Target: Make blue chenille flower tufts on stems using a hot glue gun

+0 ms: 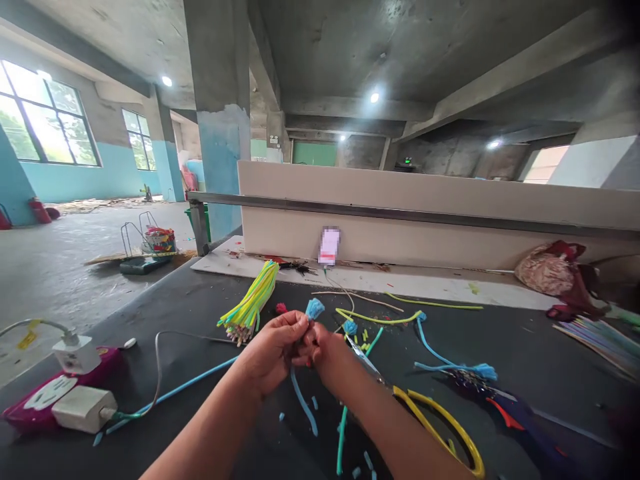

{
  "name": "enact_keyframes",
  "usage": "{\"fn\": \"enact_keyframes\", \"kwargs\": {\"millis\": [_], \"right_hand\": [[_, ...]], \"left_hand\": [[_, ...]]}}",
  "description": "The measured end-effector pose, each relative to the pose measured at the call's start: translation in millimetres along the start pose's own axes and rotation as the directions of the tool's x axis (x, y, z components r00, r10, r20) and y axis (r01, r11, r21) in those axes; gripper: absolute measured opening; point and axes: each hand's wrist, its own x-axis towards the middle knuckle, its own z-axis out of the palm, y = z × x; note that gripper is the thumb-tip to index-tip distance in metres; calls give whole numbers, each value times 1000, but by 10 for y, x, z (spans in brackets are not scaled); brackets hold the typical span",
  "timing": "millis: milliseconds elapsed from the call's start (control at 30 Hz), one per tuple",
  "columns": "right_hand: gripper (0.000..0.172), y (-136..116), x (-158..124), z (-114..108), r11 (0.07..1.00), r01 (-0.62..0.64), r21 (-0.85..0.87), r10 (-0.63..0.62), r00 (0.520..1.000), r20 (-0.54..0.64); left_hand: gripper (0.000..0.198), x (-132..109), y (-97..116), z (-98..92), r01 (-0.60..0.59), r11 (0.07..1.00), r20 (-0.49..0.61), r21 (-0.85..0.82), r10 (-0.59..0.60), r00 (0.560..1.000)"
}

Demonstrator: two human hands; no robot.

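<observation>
Both hands meet over the middle of the dark table. My left hand point(277, 343) is closed, thumb and fingers pinching just below a fluffy blue tuft point(315, 308). Touching it from the right, my right hand point(323, 347) is curled closed at the same spot; what lies inside its fingers is hidden. A blue cord point(303, 402) hangs or lies beneath the hands. Beyond my right hand lies another blue tuft point(350, 327), beside scissors with yellow handles point(440, 420), partly behind my right forearm. A bundle of yellow-green cords point(253, 297) lies beyond my left hand.
A purple power strip point(30, 415) with white plugs sits at left, its cable crossing the table. At right lie a glue gun point(525, 427), blue-tufted cord point(483, 371) and a patterned bag point(545, 270). A phone point(329, 246) leans on the back panel. Cut cord pieces are scattered near the hands.
</observation>
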Motion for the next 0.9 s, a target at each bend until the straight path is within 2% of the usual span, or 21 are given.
{"fn": "enact_keyframes", "kwargs": {"millis": [100, 233, 367, 467, 567, 667, 800, 900], "right_hand": [[19, 65, 34, -99, 1000, -20, 13, 21, 998, -51], [11, 38, 27, -10, 998, 60, 7, -60, 998, -18], [7, -34, 31, 165, 996, 91, 6, -91, 996, 24], [11, -27, 53, 185, 994, 68, 87, -69, 998, 9], [10, 56, 60, 31, 965, 0, 261, 14, 999, -52], [13, 160, 49, -238, 895, -41, 443, 120, 981, -152], [13, 214, 6, -532, 796, 4, 605, 186, 950, -250], [15, 195, -53, -600, 754, 25, 656, 201, 943, -267]], "left_hand": [[23, -17, 117, -102, -48, 997, -64, 55, 51, 997], [21, -33, 245, -183, -120, 988, -109, 94, 130, 985], [23, -9, 202, -147, -62, 992, -137, 112, 77, 988], [25, 18, 109, -114, -32, 993, -118, 116, 46, 992], [27, 38, 38, -95, -26, 992, -87, 122, 36, 996], [27, 53, -1, -84, -16, 988, -138, 154, 38, 990], [24, 73, -28, -79, 2, 978, -234, 208, 48, 971], [24, 72, -27, -56, 3, 970, -247, 241, 59, 967]]}}
